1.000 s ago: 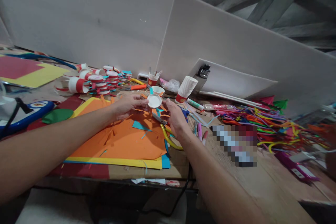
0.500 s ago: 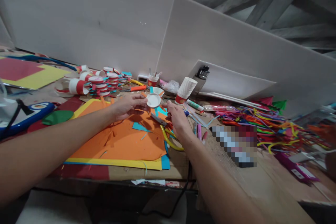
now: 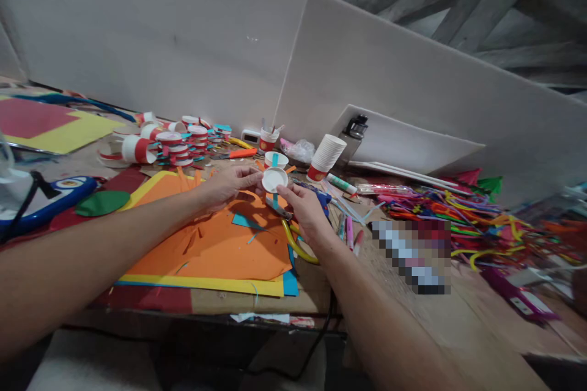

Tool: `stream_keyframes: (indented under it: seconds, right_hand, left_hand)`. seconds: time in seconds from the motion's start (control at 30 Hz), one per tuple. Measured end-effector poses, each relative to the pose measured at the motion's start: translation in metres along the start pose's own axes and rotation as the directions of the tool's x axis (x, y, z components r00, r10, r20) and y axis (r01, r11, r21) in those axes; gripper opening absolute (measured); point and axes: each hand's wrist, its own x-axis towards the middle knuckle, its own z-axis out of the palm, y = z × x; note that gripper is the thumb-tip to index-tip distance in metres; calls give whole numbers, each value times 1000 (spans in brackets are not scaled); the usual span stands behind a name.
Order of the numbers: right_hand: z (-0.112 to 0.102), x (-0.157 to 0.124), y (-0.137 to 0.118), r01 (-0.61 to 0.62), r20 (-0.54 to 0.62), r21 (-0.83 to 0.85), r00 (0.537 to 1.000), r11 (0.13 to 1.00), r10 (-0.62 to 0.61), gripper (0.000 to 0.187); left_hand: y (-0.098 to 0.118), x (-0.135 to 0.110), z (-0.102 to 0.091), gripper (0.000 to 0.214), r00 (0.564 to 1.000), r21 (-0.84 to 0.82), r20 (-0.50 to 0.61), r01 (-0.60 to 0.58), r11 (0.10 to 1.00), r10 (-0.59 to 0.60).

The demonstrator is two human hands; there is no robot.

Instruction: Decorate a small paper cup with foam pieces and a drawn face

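Observation:
Between my hands is a small round white cut-down paper cup (image 3: pixel 274 179), its shallow hollow side facing me, with blue paper strips above and below it. My left hand (image 3: pixel 232 186) pinches its left edge. The thumb and fingers of my right hand (image 3: pixel 305 204) close on its lower right edge. Just behind it stands a white paper cup (image 3: pixel 277 160). Below, partly hidden by my right hand, is a pair of scissors with yellow handles (image 3: pixel 298 245). Orange paper sheets (image 3: pixel 229 244) lie under my hands, over yellow and blue ones.
A stack of paper cups (image 3: pixel 325 157) stands near a dark-lidded bottle (image 3: pixel 354 134). Several red-and-white cup pieces (image 3: pixel 172 145) are heaped at the left back. Colourful pipe cleaners (image 3: pixel 458 211) lie on the right. An orange-handled cutter (image 3: pixel 242 153) and markers (image 3: pixel 349 232) lie about.
My right hand has moved left and taken hold of the cut-down cup's right edge. The piece has shifted slightly right and down, with my left hand still on it.

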Motion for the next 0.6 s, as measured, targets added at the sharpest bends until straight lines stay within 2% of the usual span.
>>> stream_keyframes:
  seconds: [0.13, 0.3, 0.6]
  right_hand:
    - [-2, 2, 1, 0, -27, 42, 1000, 999, 1, 37]
    - [-2, 1, 1, -2, -11, 90, 1000, 996, 3, 38]
    - [2, -2, -1, 8, -45, 84, 999, 996, -4, 35]
  left_hand:
    - [-2, 0, 2, 43, 1000, 69, -22, 9, 998, -7]
    - [-1, -3, 3, 30, 1000, 287, 19, -20, 958, 15]
    - [-4, 0, 0, 14, 1000, 253, 20, -27, 967, 22]
